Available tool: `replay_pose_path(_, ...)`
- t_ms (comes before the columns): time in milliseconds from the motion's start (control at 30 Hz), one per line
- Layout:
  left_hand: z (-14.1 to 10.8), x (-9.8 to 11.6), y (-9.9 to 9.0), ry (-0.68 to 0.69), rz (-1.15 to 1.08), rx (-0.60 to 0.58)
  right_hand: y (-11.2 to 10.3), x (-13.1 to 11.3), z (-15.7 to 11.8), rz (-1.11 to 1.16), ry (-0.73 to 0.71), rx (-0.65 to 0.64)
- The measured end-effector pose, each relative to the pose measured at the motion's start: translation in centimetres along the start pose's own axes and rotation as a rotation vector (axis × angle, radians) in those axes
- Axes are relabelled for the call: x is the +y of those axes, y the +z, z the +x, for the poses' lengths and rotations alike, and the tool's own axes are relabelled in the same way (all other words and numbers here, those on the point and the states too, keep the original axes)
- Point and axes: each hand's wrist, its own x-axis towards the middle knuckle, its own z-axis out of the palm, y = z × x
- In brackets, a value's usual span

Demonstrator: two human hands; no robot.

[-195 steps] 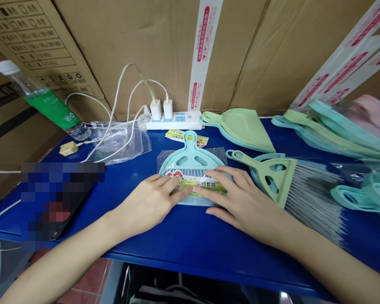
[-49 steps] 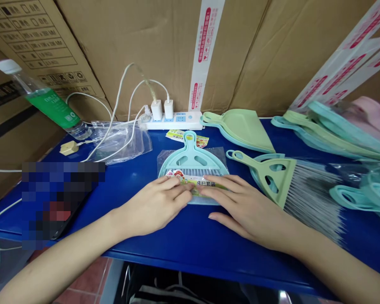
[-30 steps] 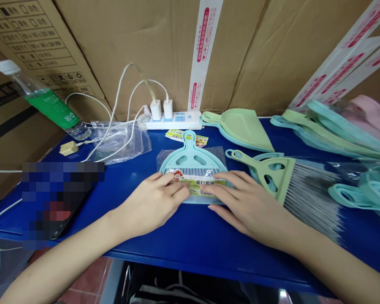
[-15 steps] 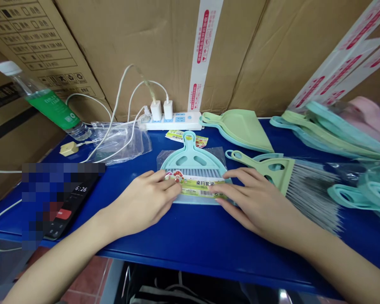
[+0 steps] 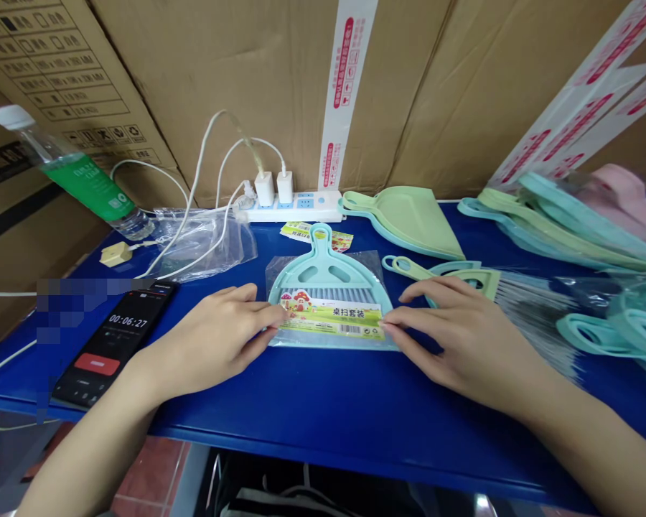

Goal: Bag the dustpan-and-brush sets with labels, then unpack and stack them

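A light-blue dustpan and brush set point(image 5: 326, 269) lies flat in a clear plastic bag, its handle pointing away from me. A yellow-green printed label point(image 5: 331, 316) sits across its lower part, over the grey bristles. My left hand point(image 5: 226, 334) is closed, thumb and forefinger pinching at the left edge of the label and bag. At the right edge, my right hand point(image 5: 452, 330) has thumb and forefinger drawn together on the label's corner, the other fingers bent above. It partly covers a green brush point(image 5: 484, 280) with grey bristles point(image 5: 532, 316) lying behind it.
Green and blue dustpans point(image 5: 414, 219) are stacked behind, beside a power strip point(image 5: 301, 208) with chargers. More labels point(image 5: 317, 233), plastic bags point(image 5: 204, 240), a tilted bottle point(image 5: 86, 179) and a phone point(image 5: 113, 345) lie left. Bagged sets point(image 5: 581, 215) pile up right. Cardboard boxes point(image 5: 269, 79) stand behind.
Both hands have moved outward from over the label to its left and right edges, uncovering more of it. The bagged set has stayed in place.
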Motion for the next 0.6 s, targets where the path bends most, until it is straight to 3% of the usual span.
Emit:
replay_pose_path(200,0.1,-0.3,-0.4,-0.024,-0.002,0.051,0.0,0.1,0.0,0.001,0.029,-0.002)
replay_pose_path(400,0.6,-0.4,0.0,-0.015,0.117,0.179,-0.1,0.1,0.1,0.089,0.016,-0.021)
replay_pose_path(600,0.4,-1.1,0.2,-0.049,0.249,0.347,-0.1,0.4,0.0,0.074,0.064,0.071)
